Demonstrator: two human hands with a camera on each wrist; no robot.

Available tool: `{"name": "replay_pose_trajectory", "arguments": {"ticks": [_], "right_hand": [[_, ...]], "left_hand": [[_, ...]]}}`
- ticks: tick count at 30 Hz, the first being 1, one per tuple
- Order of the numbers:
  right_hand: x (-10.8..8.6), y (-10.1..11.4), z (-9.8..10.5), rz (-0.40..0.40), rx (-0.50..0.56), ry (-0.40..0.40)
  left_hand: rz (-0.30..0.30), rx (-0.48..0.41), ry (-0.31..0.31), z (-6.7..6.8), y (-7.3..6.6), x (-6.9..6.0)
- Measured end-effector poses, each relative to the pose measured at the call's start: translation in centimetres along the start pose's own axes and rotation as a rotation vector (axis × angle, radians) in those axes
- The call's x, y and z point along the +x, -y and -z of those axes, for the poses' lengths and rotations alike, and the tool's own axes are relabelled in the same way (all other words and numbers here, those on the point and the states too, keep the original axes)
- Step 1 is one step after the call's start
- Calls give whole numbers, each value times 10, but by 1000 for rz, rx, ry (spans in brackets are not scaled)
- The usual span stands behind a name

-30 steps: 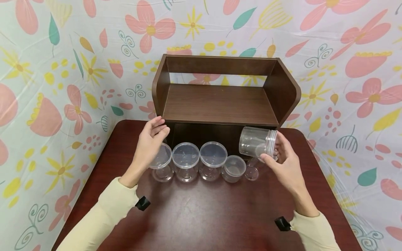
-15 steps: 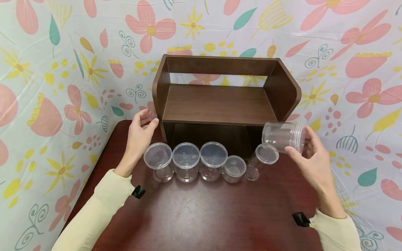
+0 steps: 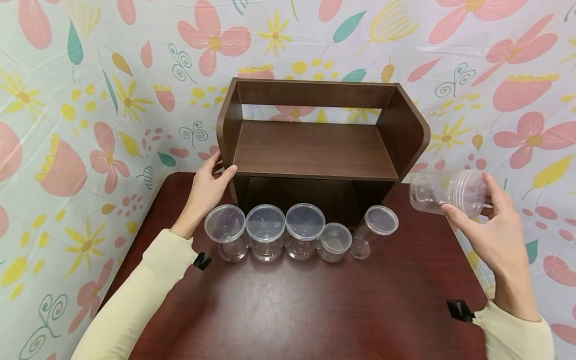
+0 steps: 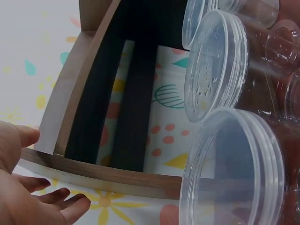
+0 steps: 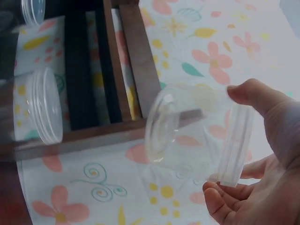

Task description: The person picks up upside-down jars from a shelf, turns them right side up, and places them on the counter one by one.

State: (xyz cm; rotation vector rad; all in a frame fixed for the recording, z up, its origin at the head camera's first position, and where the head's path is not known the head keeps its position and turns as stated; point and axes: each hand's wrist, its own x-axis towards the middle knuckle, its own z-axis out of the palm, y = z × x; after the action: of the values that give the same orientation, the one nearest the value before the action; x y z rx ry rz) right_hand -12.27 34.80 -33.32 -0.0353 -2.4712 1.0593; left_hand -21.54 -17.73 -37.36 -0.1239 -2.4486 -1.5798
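Observation:
My right hand [image 3: 497, 227] holds a clear plastic jar [image 3: 434, 192] by its lid end, to the right of the brown shelf unit [image 3: 310, 150]. The jar lies on its side in the air, its base toward the left. In the right wrist view, thumb and fingers grip the ribbed lid [image 5: 234, 145], and the jar looks see-through. My left hand [image 3: 207, 192] is at the shelf's left side panel [image 3: 228, 125]. Its thumb is on the inner side and its loosely bent fingers [image 4: 65, 206] are outside, with a gap to the panel visible in the left wrist view.
In front of the shelf stands a row of clear lidded jars: three wide ones, including this jar [image 3: 265, 225], a small low tub [image 3: 335, 242] and a narrow tall jar [image 3: 380, 222]. They stand on a dark red table [image 3: 288, 310]. Flower-patterned cloth [image 3: 135, 65] hangs behind and beside it.
My right hand has carried the jar rightward, away from the shelf front. My left hand moved left off the shelf's corner, then came back slightly to its left side panel.

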Motion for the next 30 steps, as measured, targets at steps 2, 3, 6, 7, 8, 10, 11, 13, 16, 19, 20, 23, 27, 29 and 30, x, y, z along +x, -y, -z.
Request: {"name": "replay_pose_trajectory", "arguments": {"ticks": [2,3,6,7,8,10,11,13,16,19,20,23,27,29,30], "right_hand": [[1,-2,3,10,-27,-6],[2,-2,4,18,-38,-6],[4,-5,5,33,-76,3],[5,-6,6,33,-90,9],[6,-6,6,30,-108,18],[7,-8,7,28,-138,35],[7,-9,8,28,-149,45],[7,-11,8,30,-169,71],[8,-15,8,46,-193,115],[12,-21,5,65,-218,155],[13,-23,4,68,-226,169],[15,-31,-2,78,-252,204],[16,-41,-10,99,-284,232],[17,-46,-14,121,-291,232],[17,-48,-17,133,-294,235]], "left_hand": [[-7,9,4,-1,1,3],[-16,13,2,-2,1,5],[-37,27,-7,-5,2,9],[-39,34,-10,-6,3,10],[-40,42,-12,-7,3,11],[-33,58,-19,-9,4,13],[-28,65,-23,-9,4,14],[-22,80,-33,-11,5,15],[-18,88,-43,-12,5,17],[-13,94,-44,-12,6,18],[-13,92,-43,-12,6,18],[-15,93,-42,-11,5,19],[-21,88,-37,-11,6,19],[-21,88,-33,-11,6,19],[-18,88,-30,-11,7,20]]}}
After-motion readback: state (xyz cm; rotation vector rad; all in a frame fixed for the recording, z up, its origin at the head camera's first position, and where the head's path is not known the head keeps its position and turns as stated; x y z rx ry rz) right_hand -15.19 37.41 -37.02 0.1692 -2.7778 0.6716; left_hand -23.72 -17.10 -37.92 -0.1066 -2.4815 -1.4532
